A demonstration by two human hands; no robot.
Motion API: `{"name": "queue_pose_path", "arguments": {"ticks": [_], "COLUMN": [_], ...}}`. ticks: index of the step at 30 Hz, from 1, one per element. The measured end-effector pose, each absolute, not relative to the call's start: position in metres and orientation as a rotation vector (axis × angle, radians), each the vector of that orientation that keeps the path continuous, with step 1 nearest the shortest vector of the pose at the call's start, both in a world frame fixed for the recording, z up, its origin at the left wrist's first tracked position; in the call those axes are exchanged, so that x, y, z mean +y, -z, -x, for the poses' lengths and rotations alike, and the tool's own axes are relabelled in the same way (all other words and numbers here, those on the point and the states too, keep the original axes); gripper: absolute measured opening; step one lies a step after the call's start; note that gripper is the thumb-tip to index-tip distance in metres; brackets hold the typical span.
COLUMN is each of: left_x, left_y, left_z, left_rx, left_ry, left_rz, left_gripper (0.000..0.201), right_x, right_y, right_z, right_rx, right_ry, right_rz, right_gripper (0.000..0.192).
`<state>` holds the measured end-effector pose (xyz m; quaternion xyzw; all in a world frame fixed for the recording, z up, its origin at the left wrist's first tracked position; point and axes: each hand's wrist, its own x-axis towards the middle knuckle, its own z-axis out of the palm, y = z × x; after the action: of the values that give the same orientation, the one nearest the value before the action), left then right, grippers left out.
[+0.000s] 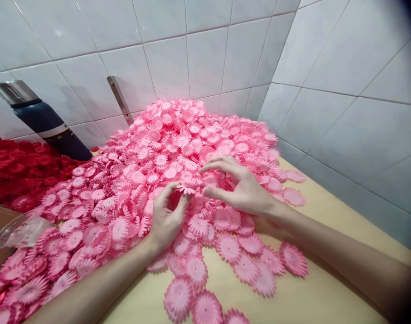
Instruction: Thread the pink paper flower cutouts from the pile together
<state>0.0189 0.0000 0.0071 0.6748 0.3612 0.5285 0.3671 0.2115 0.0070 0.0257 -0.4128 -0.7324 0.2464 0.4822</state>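
Note:
My left hand [168,213] pinches a pink artificial flower petal piece [187,185] between thumb and fingers, in front of the big heap. Just to its right, my right hand [237,184] has its thumb and fingers apart, with the fingertips close to that piece. I see nothing held in the right hand. Behind and below both hands spreads a large pile of pink scalloped petal discs [161,159], many with a small hole at the centre. Several loose discs [205,308] lie flat near the front of the table.
A yellow tabletop [293,297] runs beneath the pile. To the left are red petal pieces [23,166], a tilted dark blue flask [53,123] and a clear plastic container [23,231]. A metal strip [119,99] leans on the white tiled wall [205,58].

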Motion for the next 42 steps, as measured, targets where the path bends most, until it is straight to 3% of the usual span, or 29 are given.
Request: {"name": "queue_pose_path", "arguments": {"ticks": [8,23,28,34,42], "left_x": [0.0,0.0,0.0,-0.001,0.0], "left_y": [-0.005,-0.005,-0.005,-0.01,-0.009], "left_z": [-0.019,-0.018,-0.017,-0.018,-0.018], "left_rx": [0.891,0.917,0.903,0.836,0.83], "left_ry": [-1.353,-1.342,-1.319,-1.259,-1.285], "left_rz": [-1.694,-1.627,-1.654,-1.703,-1.717], "left_gripper": [0.005,0.006,0.005,0.007,0.006], "right_x": [0.008,0.006,0.005,0.006,0.0], "right_y": [-0.022,-0.022,-0.022,-0.021,-0.026], "right_z": [-0.208,-0.208,-0.208,-0.209,-0.205], "right_rx": [-1.618,-1.507,-1.474,-1.507,-1.657], "right_ry": [-0.816,-0.908,-0.895,-0.915,-0.644], "right_rz": [0.874,0.975,0.961,1.011,0.993], "right_gripper": [0.007,0.027,0.017,0.027,0.011]}}
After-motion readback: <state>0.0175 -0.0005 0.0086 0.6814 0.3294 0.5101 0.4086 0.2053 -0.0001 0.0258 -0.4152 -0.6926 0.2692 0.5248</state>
